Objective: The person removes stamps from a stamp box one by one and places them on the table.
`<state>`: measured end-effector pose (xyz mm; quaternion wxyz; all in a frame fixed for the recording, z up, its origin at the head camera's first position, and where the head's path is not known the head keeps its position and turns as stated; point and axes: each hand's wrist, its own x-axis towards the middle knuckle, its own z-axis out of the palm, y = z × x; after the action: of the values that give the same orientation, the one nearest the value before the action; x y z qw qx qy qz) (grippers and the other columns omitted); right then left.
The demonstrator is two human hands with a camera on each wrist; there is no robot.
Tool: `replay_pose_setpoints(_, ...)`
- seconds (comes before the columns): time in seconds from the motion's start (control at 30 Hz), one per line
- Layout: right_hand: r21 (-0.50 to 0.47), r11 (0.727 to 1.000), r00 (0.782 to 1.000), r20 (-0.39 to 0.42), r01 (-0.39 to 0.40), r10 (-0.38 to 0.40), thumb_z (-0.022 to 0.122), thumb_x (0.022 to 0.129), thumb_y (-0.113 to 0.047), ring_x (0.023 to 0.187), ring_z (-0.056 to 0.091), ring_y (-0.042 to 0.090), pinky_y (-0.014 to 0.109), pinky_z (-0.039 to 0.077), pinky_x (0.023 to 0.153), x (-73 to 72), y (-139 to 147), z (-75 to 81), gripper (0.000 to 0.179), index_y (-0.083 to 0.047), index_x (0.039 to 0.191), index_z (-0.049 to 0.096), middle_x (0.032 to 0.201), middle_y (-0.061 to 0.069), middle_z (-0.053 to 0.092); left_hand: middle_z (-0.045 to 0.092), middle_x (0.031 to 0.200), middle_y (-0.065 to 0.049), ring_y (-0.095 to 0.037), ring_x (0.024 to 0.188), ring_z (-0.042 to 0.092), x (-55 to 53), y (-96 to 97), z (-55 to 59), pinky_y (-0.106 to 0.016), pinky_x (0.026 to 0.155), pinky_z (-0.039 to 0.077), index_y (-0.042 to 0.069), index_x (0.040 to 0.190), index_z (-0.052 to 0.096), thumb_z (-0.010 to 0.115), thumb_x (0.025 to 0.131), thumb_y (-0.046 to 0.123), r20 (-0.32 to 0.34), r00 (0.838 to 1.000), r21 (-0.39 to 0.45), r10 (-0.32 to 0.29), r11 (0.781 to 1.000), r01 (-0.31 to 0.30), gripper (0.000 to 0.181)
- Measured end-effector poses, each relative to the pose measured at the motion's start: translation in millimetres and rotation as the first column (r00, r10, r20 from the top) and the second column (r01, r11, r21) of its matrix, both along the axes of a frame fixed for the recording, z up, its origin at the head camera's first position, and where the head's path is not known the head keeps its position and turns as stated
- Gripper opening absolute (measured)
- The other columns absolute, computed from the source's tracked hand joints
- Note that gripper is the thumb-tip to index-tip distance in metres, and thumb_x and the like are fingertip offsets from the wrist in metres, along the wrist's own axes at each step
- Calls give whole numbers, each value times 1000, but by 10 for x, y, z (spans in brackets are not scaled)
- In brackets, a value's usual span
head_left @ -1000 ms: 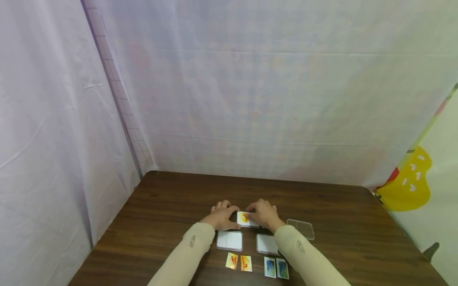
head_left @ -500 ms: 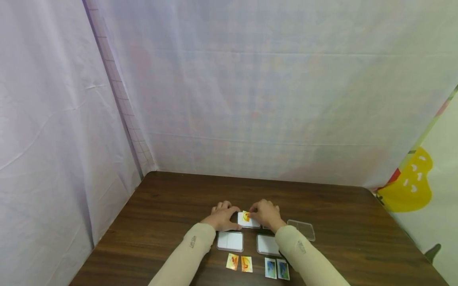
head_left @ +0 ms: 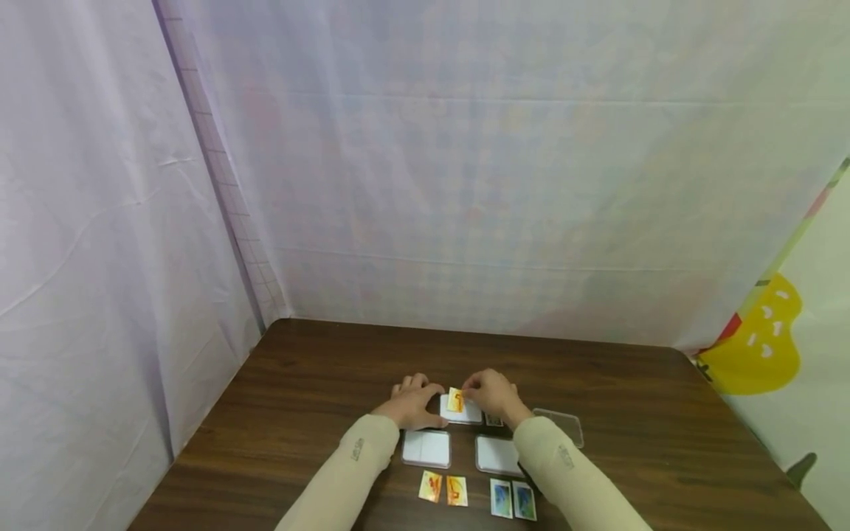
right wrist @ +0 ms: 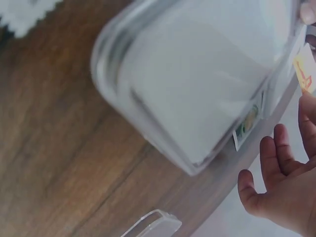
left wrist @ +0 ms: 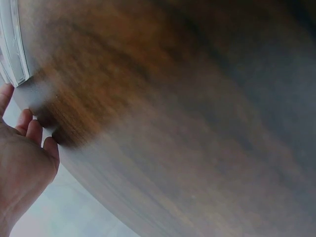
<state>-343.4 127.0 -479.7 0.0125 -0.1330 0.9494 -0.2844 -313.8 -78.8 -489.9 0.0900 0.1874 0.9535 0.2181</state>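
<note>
My right hand (head_left: pixel 493 393) pinches a small yellow-orange stamp (head_left: pixel 454 400) between thumb and forefinger, over the far clear plastic case (head_left: pixel 468 414) with a white insert. In the right wrist view, the stamp (right wrist: pixel 304 71) stands up from the fingertips while the other fingers are spread loosely. The left hand (head_left: pixel 412 404) grips that case at its left end, forefinger at the back corner and thumb at the front. Only a corner of the case (left wrist: pixel 19 59) enters the left wrist view, a fingertip right at it.
Nearer lie two more white-lined cases, one left (head_left: pixel 426 448) and one right (head_left: pixel 496 454). Two orange stamps (head_left: pixel 443 488) and two blue-green stamps (head_left: pixel 513 499) lie in front of them. A clear lid (head_left: pixel 559 426) is at right; a dark stamp (head_left: pixel 494 420) lies beside the right hand.
The right hand has lifted the orange stamp up from the white insert and drawn it slightly back, toward the case's far edge. The left hand stays at the case.
</note>
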Motion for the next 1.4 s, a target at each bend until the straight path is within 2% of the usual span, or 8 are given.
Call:
replay_pose_setpoints(0.07,-28,1000,1000,16,-6,7,72,89,-20,80,59,17,62,40,90,-6,13,17,7,-16,84,75,84,-5,68,44,134,-8,-25,123,38,-3,-4,4,-45,104,31,20,140,54,73,87,49,-1,1000,-5,-2,1000,2,64)
replay_pose_setpoints(0.17,-64,998,1000,23,-16,18,72,89,-18,75,57,15,47,47,80,-15,32,31,6,-14,84,75,83,-4,68,44,134,-9,-26,123,38,-2,-11,7,-46,104,30,19,140,54,73,87,48,-5,1000,-3,-8,1000,8,63)
replay_pose_setpoints(0.3,-109,994,1000,27,-10,13,72,88,-15,73,57,15,36,48,69,-16,77,62,6,-10,85,75,82,-1,68,44,134,-10,-27,124,37,17,-16,27,-47,105,30,19,139,55,73,87,46,-11,1000,2,-4,1000,4,61)
replay_pose_setpoints(0.5,-153,988,1000,21,-11,14,71,89,-14,80,61,17,41,51,77,-2,240,150,9,-6,87,75,85,2,70,44,135,-10,-28,124,38,38,-33,54,-48,105,30,19,138,55,73,87,46,-15,1000,15,-3,1000,4,60)
replay_pose_setpoints(0.73,-130,991,1000,24,15,-12,70,90,-16,85,62,20,45,51,80,-23,472,179,11,-5,90,75,88,2,70,43,135,-11,-28,125,37,35,-58,56,-48,105,30,19,138,55,73,88,45,-14,1000,19,-12,1000,12,59)
replay_pose_setpoints(1.03,-112,993,998,54,25,-19,69,89,-13,80,60,20,40,51,70,-6,698,214,12,-2,90,74,87,5,70,43,135,-12,-29,124,37,6,-77,29,-48,105,29,17,138,55,73,88,44,-13,1000,22,-20,1000,20,59)
replay_pose_setpoints(1.27,-76,997,996,87,25,-18,69,87,-13,82,62,20,42,51,75,-11,826,256,13,-1,88,74,87,5,70,41,138,-14,-31,126,36,-2,-94,23,-48,106,28,15,140,53,71,90,42,-15,1000,10,-24,1000,24,59)
replay_pose_setpoints(1.4,-54,998,993,118,29,-22,69,86,-12,79,60,20,39,50,71,-9,857,259,11,-2,86,73,85,4,69,41,139,-14,-31,128,35,11,-96,34,-49,107,28,16,139,53,71,90,42,-13,1000,16,-14,1000,14,58)
